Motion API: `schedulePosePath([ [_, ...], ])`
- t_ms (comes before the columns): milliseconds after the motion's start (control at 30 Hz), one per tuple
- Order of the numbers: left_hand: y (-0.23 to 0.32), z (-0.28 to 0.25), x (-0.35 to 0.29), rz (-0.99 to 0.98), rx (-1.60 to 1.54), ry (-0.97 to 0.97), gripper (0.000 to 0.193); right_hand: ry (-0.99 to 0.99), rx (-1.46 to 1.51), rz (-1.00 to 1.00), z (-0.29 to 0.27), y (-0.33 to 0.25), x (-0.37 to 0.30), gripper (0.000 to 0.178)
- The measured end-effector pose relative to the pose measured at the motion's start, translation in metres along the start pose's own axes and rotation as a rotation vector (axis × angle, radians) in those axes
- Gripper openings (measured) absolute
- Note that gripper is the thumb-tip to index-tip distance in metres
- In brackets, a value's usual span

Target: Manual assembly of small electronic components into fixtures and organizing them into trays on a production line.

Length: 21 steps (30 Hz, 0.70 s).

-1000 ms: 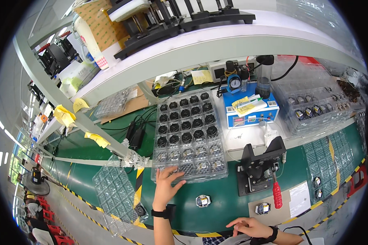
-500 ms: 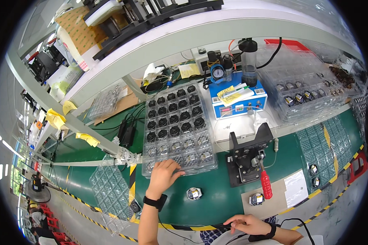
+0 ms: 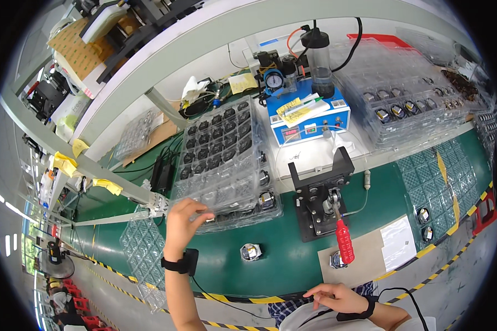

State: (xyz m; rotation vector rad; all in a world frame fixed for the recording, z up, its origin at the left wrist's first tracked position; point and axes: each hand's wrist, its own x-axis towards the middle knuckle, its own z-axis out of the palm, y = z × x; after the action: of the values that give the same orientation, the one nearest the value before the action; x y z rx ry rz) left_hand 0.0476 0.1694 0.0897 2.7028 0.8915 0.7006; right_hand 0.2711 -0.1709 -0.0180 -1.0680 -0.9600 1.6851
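My left hand [image 3: 183, 223] has its fingers pinched on the front edge of a clear plastic tray [image 3: 223, 185]. The tray is raised at the front and shifted left, its back rows filled with black round parts [image 3: 215, 135]. Beneath it shows a lower clear tray with metal-and-black round parts [image 3: 266, 199]. My right hand [image 3: 337, 298] rests at the table's front edge, fingers extended and holding nothing. A silver round part, like a watch body [image 3: 250, 252], lies on the green mat between the hands. Another round part [image 3: 338, 259] sits on brown card, partly behind a red lever.
A black clamp fixture [image 3: 323, 207] with a red handle [image 3: 344, 243] stands right of centre. Behind it is a blue control box [image 3: 309, 121] with tubing. Clear trays [image 3: 381, 129] are stacked at right. A shelf post [image 3: 113, 179] rises left of the trays.
My left hand has lifted the top tray's front edge, uncovering parts in the tray below. The view has shifted somewhat. My right hand stays by the table edge.
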Motion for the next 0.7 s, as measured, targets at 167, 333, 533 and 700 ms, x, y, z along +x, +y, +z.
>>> schedulePosePath([
  [167, -0.004, -0.013, -0.005, -0.086, -0.058, 0.058, 0.023, -0.003, 0.027, 0.023, -0.004, 0.008, -0.006, 0.027],
  [333, -0.005, -0.005, -0.015, -0.099, 0.001, 0.038, 0.022, 0.005, 0.047, 0.008, -0.008, 0.016, -0.011, 0.028],
  [533, -0.005, 0.026, -0.038, -0.046, 0.089, -0.051, 0.024, -0.01, 0.074, -0.026, -0.007, 0.01, -0.004, 0.028],
  [700, 0.002, 0.04, -0.046, 0.029, 0.255, -0.036, 0.027, -0.075, 0.021, -0.005, -0.006, -0.01, 0.009, 0.029],
])
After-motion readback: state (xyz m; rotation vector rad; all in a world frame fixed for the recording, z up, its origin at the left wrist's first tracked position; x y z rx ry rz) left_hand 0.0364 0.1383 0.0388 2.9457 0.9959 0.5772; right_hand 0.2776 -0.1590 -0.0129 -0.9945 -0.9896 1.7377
